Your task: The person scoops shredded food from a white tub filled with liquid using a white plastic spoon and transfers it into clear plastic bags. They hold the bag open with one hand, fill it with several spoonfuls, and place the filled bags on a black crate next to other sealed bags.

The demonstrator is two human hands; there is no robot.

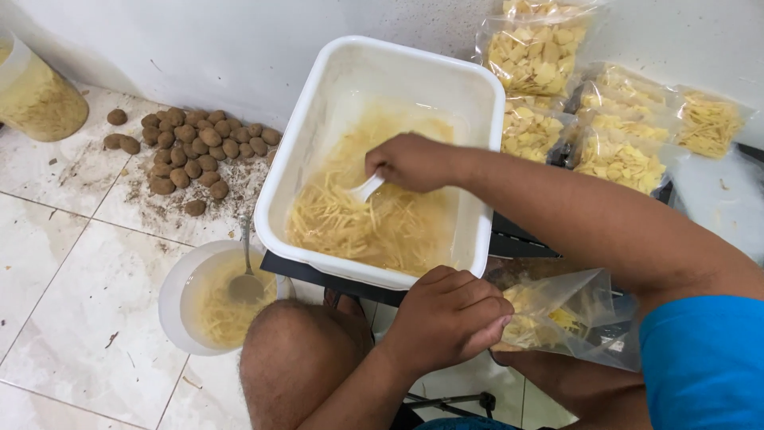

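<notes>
My right hand [410,162] reaches into a white rectangular tub [314,127] and grips a white scoop [366,189] that dips into pale yellow potato strips [358,227]. My left hand [446,317] is below the tub's near rim and pinches the mouth of a clear plastic bag [557,318] partly filled with yellow strips. The bag rests by my right leg. My bare knee [298,350] is under the left hand.
A round white bowl [173,306] with strips and a metal ladle [246,279] sits on the tiled floor at left. Several brown potatoes [191,151] lie in a dirty heap by the wall. Filled clear bags [605,119] are stacked at upper right. A plastic jar [36,95] stands far left.
</notes>
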